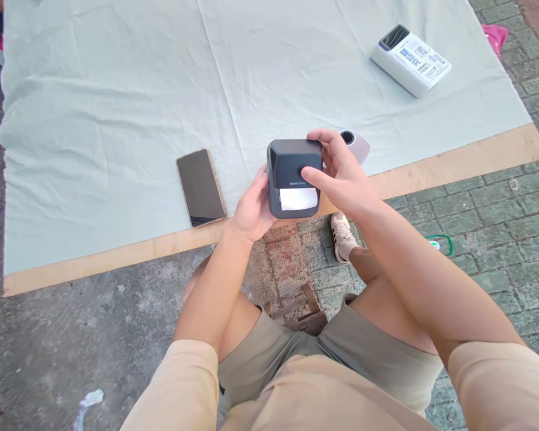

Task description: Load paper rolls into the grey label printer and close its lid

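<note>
- A black device (295, 164) is held between both hands, over the near edge of the tabletop (94, 258); whether its underside touches the wood cannot be made out.
- The left hand (254, 208) is clamped on the device's left side; most of its fingers are out of sight behind it.
- The right hand (340, 173) grips the opposite side, thumb on the front face, one finger over the top corner; the other fingers are partly hidden.
- A white strip (299, 199) shows in the lower front of the device; how far it runs inside is hidden. The small lettering above it is hard to read.
- Just behind the right hand lies a pale object (362, 149) with a dark round part, half covered, so its full shape cannot be told.
- A phone (200, 187) lies left of the left hand, its screen dark.
- Farther off, at the upper right, is a white box (411, 60) with a dark panel at one end; its print is too small to read.
- The light cloth (117, 90) under these things is cut off at the top.
- Below, one shoe (341, 237) is partly covered by the tabletop, and a wooden frame (303, 317) shows only in part between the legs.
- A pink item (496, 37) at the far right is mostly hidden by the cloth.
</note>
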Demonstrator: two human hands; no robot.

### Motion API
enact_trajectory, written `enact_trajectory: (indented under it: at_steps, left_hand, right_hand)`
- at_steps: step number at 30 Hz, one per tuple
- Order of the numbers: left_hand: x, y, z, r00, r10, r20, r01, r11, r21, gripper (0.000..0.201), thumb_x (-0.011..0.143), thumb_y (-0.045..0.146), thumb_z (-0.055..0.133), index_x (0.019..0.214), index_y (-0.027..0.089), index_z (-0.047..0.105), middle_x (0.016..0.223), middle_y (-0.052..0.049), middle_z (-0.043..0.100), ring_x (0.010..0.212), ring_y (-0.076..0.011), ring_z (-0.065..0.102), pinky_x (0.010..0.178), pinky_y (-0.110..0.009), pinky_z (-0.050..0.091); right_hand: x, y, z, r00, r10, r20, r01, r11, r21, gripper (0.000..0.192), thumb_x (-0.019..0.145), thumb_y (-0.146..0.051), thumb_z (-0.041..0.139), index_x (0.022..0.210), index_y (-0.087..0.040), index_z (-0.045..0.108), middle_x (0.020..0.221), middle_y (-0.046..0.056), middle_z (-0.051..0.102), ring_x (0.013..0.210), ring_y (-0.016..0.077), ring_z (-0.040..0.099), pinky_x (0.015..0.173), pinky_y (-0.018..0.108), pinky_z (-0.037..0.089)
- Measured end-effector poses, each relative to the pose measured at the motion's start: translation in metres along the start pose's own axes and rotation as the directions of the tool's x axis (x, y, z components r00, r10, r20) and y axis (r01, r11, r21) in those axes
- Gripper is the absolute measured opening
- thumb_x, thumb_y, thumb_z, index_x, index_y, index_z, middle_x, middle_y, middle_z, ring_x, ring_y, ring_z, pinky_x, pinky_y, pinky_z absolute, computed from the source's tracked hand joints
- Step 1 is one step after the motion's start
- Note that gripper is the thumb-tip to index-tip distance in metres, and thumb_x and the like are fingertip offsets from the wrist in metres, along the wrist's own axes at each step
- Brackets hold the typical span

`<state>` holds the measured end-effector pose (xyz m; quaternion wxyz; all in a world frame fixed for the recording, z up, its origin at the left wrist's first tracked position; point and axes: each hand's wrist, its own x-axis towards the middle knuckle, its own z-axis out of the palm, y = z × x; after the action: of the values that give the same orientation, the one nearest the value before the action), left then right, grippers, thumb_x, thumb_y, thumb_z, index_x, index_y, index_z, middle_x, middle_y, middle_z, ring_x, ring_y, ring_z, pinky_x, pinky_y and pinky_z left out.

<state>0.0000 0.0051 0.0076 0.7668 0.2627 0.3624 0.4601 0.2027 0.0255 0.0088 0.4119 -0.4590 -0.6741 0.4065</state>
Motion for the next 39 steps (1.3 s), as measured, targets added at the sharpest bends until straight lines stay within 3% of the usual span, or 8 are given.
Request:
enact_trajectory:
  at_steps: [3, 6, 10, 14, 17, 23, 28, 39]
  left_hand:
    - [0.002, 0.000, -0.002, 0.999, -0.026, -0.018, 0.026, 0.999, -0.027, 0.034, 0.097, 0.051, 0.065, 0.117, 0.024, 0.071, 0.131, -0.006, 0.083, 0.149, -0.0357, 0.067, 0.113, -0.053, 0.065]
    - [0.004, 0.002, -0.004, 0.999, -0.037, -0.029, 0.036, 0.997, -0.061, 0.029, 0.095, 0.048, 0.067, 0.110, 0.024, 0.073, 0.119, -0.005, 0.086, 0.142, -0.0360, 0.072, 0.107, -0.052, 0.068]
    - [0.005, 0.004, -0.004, 0.999, -0.038, -0.027, 0.037, 0.998, -0.053, 0.030, 0.096, 0.047, 0.065, 0.111, 0.022, 0.072, 0.120, -0.006, 0.086, 0.140, -0.0357, 0.073, 0.107, -0.051, 0.069]
    - [0.001, 0.004, -0.006, 0.999, -0.032, 0.037, 0.033, 0.999, -0.029, 0.045, 0.095, 0.059, 0.063, 0.120, 0.023, 0.071, 0.130, -0.008, 0.084, 0.147, -0.0385, 0.068, 0.110, -0.054, 0.068]
    - [-0.003, 0.002, -0.007, 0.997, -0.030, 0.074, 0.029, 1.000, 0.012, 0.060, 0.084, 0.065, 0.079, 0.125, 0.024, 0.068, 0.131, -0.009, 0.083, 0.144, -0.0401, 0.070, 0.107, -0.052, 0.069]
    - [-0.007, 0.000, -0.006, 0.999, 0.005, 0.037, -0.007, 0.998, 0.067, 0.068, 0.074, 0.051, 0.094, 0.129, 0.023, 0.066, 0.130, -0.008, 0.083, 0.134, -0.0349, 0.077, 0.103, -0.044, 0.070]
    - [-0.008, 0.000, -0.005, 0.995, -0.020, 0.102, 0.006, 0.990, 0.139, 0.075, 0.073, 0.053, 0.097, 0.134, 0.028, 0.063, 0.127, -0.006, 0.082, 0.118, -0.0332, 0.082, 0.087, -0.040, 0.073]
    - [-0.007, -0.006, -0.008, 0.990, 0.030, 0.140, -0.055, 0.982, 0.180, 0.073, 0.078, 0.059, 0.095, 0.137, 0.029, 0.063, 0.137, -0.006, 0.080, 0.126, -0.0327, 0.080, 0.082, -0.034, 0.071]
  right_hand:
    - [0.000, -0.006, -0.011, 0.996, -0.081, 0.049, 0.085, 0.992, -0.092, 0.070, 0.091, -0.028, 0.070, 0.157, -0.035, 0.049, 0.164, 0.011, 0.057, 0.151, 0.0293, 0.058, 0.116, 0.049, 0.062]
    - [-0.001, -0.009, -0.017, 0.986, -0.118, 0.121, 0.136, 0.979, -0.149, 0.087, 0.085, -0.027, 0.074, 0.165, -0.035, 0.041, 0.172, 0.012, 0.051, 0.156, 0.0310, 0.053, 0.119, 0.050, 0.060]
    - [-0.003, -0.015, -0.016, 0.985, -0.142, 0.096, 0.158, 0.969, -0.188, 0.083, 0.088, -0.035, 0.076, 0.163, -0.036, 0.041, 0.170, 0.012, 0.053, 0.154, 0.0322, 0.056, 0.113, 0.051, 0.062]
    - [-0.003, -0.028, -0.010, 0.963, -0.165, -0.211, 0.089, 0.940, -0.330, 0.036, 0.100, -0.056, 0.070, 0.124, -0.030, 0.065, 0.128, 0.010, 0.075, 0.120, 0.0315, 0.073, 0.100, 0.053, 0.064]
    - [-0.001, -0.040, -0.007, 0.931, -0.199, -0.305, 0.079, 0.928, -0.364, 0.043, 0.110, -0.063, 0.054, 0.091, -0.028, 0.069, 0.092, 0.006, 0.076, 0.093, 0.0274, 0.075, 0.094, 0.053, 0.064]
    - [0.005, -0.048, -0.007, 0.974, -0.209, -0.089, 0.151, 0.888, -0.435, 0.031, 0.110, -0.037, 0.055, 0.135, -0.034, 0.072, 0.125, 0.005, 0.083, 0.113, 0.0297, 0.077, 0.104, 0.054, 0.062]
    - [0.011, -0.053, -0.014, 0.992, -0.113, 0.049, 0.121, 0.799, -0.589, 0.034, 0.095, -0.017, 0.061, 0.123, -0.031, 0.074, 0.120, 0.004, 0.085, 0.098, 0.0289, 0.077, 0.093, 0.049, 0.063]
    - [0.018, -0.053, -0.017, 0.979, 0.048, 0.196, 0.120, 0.641, -0.758, 0.042, 0.086, -0.023, 0.068, 0.126, -0.033, 0.074, 0.099, 0.004, 0.084, 0.086, 0.0344, 0.073, 0.062, 0.044, 0.049]
